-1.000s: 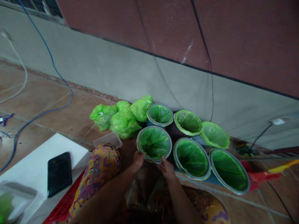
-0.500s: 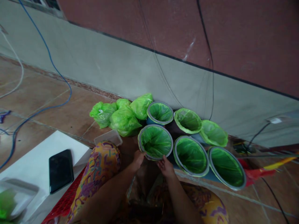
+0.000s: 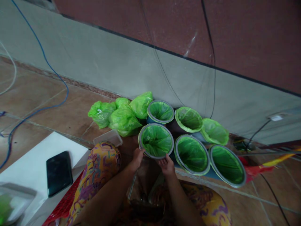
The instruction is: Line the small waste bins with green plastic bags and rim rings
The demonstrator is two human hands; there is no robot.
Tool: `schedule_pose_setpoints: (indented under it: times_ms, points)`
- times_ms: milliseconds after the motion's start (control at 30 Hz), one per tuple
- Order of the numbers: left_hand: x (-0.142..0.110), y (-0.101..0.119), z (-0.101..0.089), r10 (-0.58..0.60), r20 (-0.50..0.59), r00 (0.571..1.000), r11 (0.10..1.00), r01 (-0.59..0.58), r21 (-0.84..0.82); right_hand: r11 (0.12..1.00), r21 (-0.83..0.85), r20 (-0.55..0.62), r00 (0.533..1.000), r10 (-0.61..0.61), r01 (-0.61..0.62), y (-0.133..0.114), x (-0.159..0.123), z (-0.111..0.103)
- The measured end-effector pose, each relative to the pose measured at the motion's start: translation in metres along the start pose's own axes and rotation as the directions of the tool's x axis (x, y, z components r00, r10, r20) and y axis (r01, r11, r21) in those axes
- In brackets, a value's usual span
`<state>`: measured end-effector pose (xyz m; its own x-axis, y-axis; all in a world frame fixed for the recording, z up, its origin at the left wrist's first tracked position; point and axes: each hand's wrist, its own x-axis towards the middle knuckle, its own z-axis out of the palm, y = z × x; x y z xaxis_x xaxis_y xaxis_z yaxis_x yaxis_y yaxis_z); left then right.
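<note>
Right in front of me stands a trash bin (image 3: pixel 156 157) with a grey rim and a green plastic bag (image 3: pixel 156 139) lining it. My left hand (image 3: pixel 137 158) is closed at the front left of its rim, where the bag's edge folds over. At the front right, my right hand (image 3: pixel 167 165) has its thumb up against the rim and its fingers underneath, partly hidden. Another grey-rimmed bin (image 3: pixel 192 155) with the same lining stands just right of it. Behind is one more lined bin (image 3: pixel 160 112).
Several tied green bags (image 3: pixel 124 121) lie at the wall beside a clear plastic tray (image 3: pixel 109 138). More lined bins (image 3: pixel 227 165) stand to the right. A phone (image 3: pixel 59 173) rests on a white surface (image 3: pixel 56 142) at left. A blue cable (image 3: pixel 44 108) crosses the floor.
The view has shifted slightly, so most things sit a little higher and further left. Both hands stay at the front rim of the same bin, with only small finger movement.
</note>
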<state>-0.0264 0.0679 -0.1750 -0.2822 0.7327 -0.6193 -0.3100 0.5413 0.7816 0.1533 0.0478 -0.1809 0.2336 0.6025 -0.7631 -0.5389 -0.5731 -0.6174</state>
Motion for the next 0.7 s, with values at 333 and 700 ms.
schedule_pose_setpoints:
  times_ms: [333, 700]
  points:
    - [-0.017, -0.007, 0.006, -0.151, 0.218, 0.964, 0.988, 0.153, 0.007, 0.998, 0.043, -0.022, 0.999, 0.049, -0.048, -0.005, 0.010, -0.010]
    - [-0.021, -0.013, 0.010, -0.205, 0.319, 0.925, 0.979, 0.200, 0.049, 0.992, -0.116, 0.063, 0.997, -0.037, 0.044, 0.008, 0.021, -0.005]
